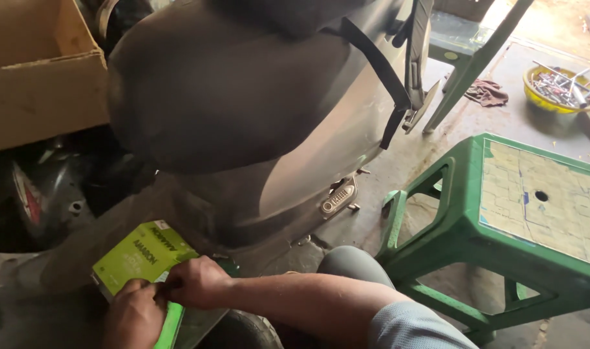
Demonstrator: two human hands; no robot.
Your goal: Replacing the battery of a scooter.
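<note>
A bright green rectangular box [140,255] lies low at the bottom left, beside the dark grey scooter body [243,110]. My left hand [135,315] grips the box's near end from below. My right hand [195,281] reaches across from the right, its fingers pinched at the box's near right edge. Both hands touch each other at that edge. What the fingertips pinch is hidden.
A green plastic stool [502,239] stands at the right. A cardboard box [40,71] sits at the upper left. A yellow bowl with metal tools [560,87] and a rag [485,94] lie on the concrete floor behind. My knee [350,265] is under my arm.
</note>
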